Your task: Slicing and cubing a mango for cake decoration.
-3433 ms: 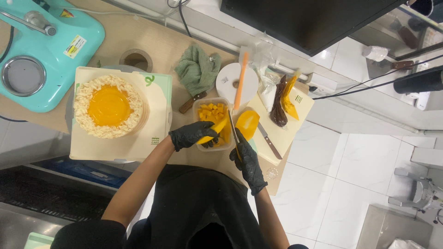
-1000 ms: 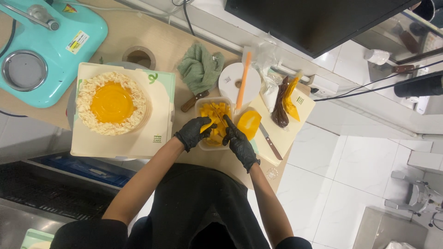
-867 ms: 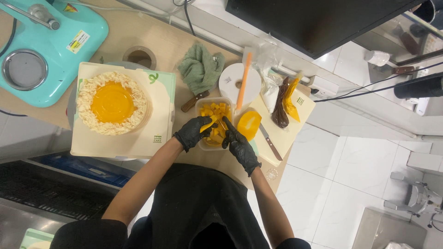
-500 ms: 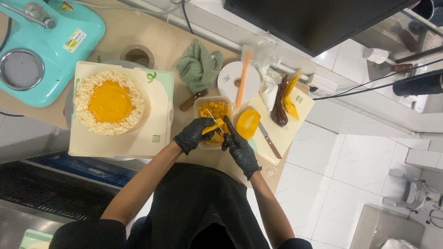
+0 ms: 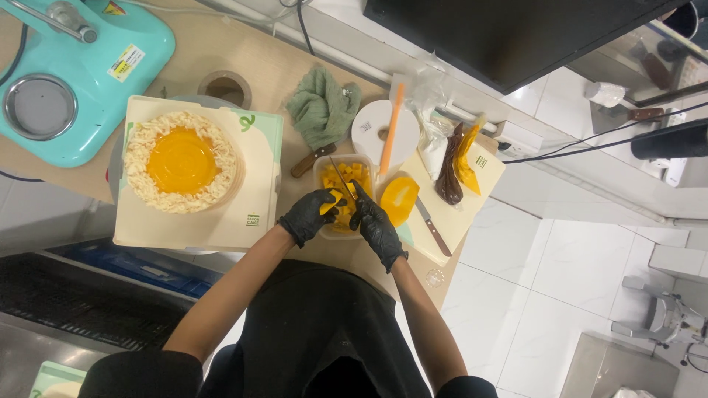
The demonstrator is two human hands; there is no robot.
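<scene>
Cutting mango over a clear tub (image 5: 346, 199) near the worktop's front edge. Tub already well stocked with yellow cubes; one mango half (image 5: 398, 200) uncut just right of it, dark peel (image 5: 448, 177) discarded further right. Left hand (image 5: 310, 215), black-gloved, fingers curled around a mango piece (image 5: 331, 206). Right hand (image 5: 376, 225) gripping a knife (image 5: 341, 179), blade crossing that piece above the tub. Topped cake (image 5: 181, 162) standing well left.

We see black gloves on our left hand (image 5: 308, 215) and right hand (image 5: 376, 227), yellow-orange mango pieces (image 5: 346, 193), a mint-green mixer (image 5: 81, 74).
</scene>
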